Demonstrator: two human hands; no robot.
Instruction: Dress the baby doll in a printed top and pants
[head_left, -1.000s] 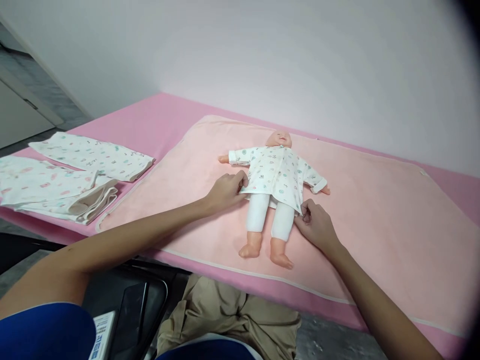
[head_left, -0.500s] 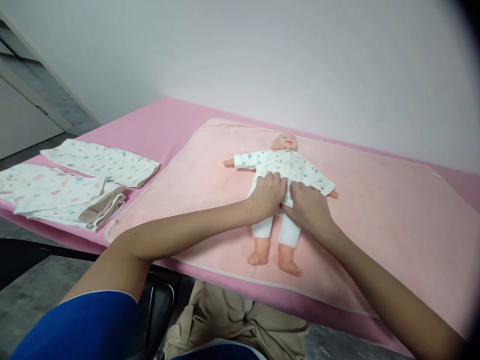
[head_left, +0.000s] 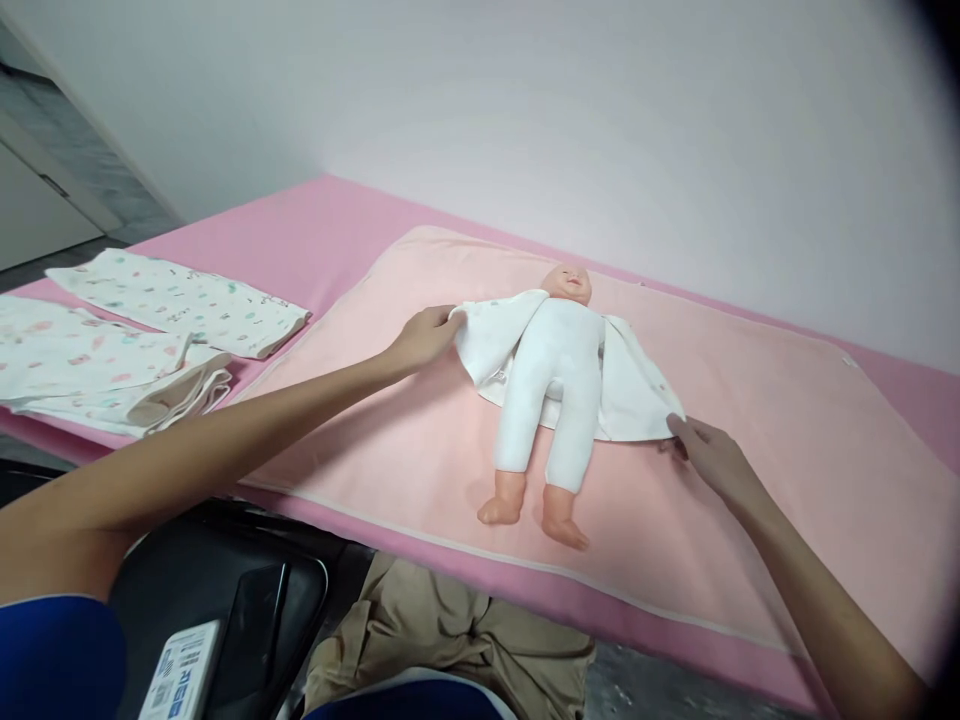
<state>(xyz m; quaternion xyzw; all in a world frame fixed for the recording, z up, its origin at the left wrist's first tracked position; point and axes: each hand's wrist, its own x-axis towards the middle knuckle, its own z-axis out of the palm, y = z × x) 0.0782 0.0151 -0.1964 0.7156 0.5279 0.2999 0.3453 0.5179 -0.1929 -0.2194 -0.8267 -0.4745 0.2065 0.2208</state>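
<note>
A baby doll (head_left: 556, 390) with a white cloth body lies on its back, feet toward me. Its patterned baby shirt (head_left: 637, 395) is spread open to both sides, the plain white inside facing up. My left hand (head_left: 426, 338) pinches one front flap of the shirt out to the left, near the doll's arm. At the lower right, my right hand (head_left: 705, 450) grips the corner of the other flap. The doll's arms are mostly hidden by the flaps; its bare feet show.
Under the doll lies a light pink blanket (head_left: 360, 430) on a pink-covered table (head_left: 300, 215). Folded patterned baby clothes (head_left: 180, 300) lie at the left. A black chair (head_left: 300, 590) by the front edge holds a white box (head_left: 182, 670) and a dark phone-like object (head_left: 251, 620). A wall stands behind.
My hands have moved apart from the middle of the doll's front. The shirt, closed before, is now pulled open to both sides, baring the white body.
</note>
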